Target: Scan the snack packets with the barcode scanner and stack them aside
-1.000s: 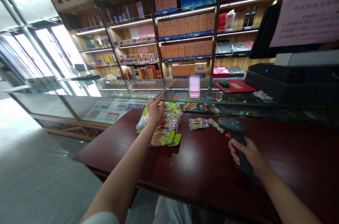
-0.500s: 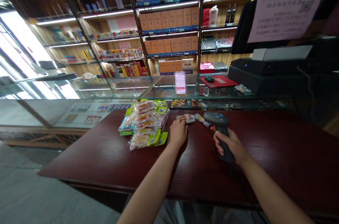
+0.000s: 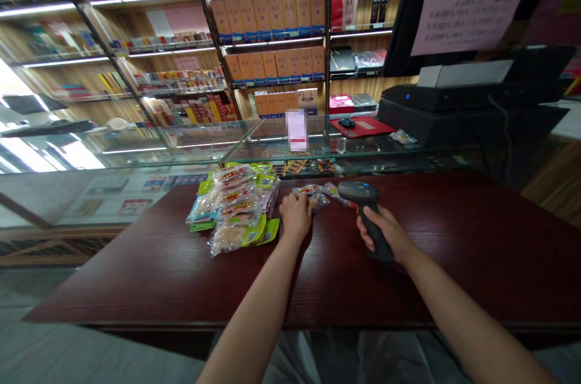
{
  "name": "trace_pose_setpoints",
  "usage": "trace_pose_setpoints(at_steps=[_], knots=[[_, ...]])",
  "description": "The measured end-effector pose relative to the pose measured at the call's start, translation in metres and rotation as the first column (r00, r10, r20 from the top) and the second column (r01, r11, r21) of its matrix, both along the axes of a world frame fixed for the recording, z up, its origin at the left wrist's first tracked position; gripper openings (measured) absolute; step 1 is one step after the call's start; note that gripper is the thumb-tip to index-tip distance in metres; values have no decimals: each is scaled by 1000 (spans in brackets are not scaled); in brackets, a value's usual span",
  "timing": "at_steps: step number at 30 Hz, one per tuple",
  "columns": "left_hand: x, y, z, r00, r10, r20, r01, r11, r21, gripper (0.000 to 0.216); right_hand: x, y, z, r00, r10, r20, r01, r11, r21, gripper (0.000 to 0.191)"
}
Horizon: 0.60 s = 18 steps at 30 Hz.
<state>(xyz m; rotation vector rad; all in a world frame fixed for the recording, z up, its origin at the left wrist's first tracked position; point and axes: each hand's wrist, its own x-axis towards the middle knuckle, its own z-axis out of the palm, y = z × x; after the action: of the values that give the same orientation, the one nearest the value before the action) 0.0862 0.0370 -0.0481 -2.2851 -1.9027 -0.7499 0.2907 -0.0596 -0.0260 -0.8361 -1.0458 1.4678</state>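
My right hand is wrapped round the handle of a dark barcode scanner, whose head points left over the table. A small blue light shows on top of it. My left hand rests low on the table with its fingers curled at a small clear-wrapped snack packet; its fingertips are partly hidden. Another small packet lies between that one and the scanner. Left of my left hand is a pile of snack packets, clear plastic with red print and green labels.
The dark red wooden table meets a glass display counter at its far edge. A computer mouse sits on a red mat. A black monitor bearing a paper sign stands at right. Shelves of boxes line the back.
The view has swung to the right and down a little. My left hand has turned slightly at the packet, and more of its clear wrapper shows beside the thumb. The scanner stays in my right hand.
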Motion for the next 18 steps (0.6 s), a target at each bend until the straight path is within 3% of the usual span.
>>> trace_pose_setpoints(at_steps=[5, 10, 15, 18], knots=[[-2, -3, -1, 986, -128, 104, 135, 988, -71, 20, -2, 1, -2, 1000, 3, 15, -3, 1000, -1, 36], [-5, -2, -7, 961, -123, 247, 127, 992, 1, 49, -9, -3, -2, 999, -17, 44, 14, 998, 53, 37], [-7, -3, -8, 908, -96, 407, 97, 995, 19, 22, -12, -8, -3, 997, -63, 48, 52, 977, 205, 29], [-7, 0, -7, 817, -108, 566, 83, 994, 70, 11, -13, -11, -2, 993, -86, 81, 58, 953, 297, 37]])
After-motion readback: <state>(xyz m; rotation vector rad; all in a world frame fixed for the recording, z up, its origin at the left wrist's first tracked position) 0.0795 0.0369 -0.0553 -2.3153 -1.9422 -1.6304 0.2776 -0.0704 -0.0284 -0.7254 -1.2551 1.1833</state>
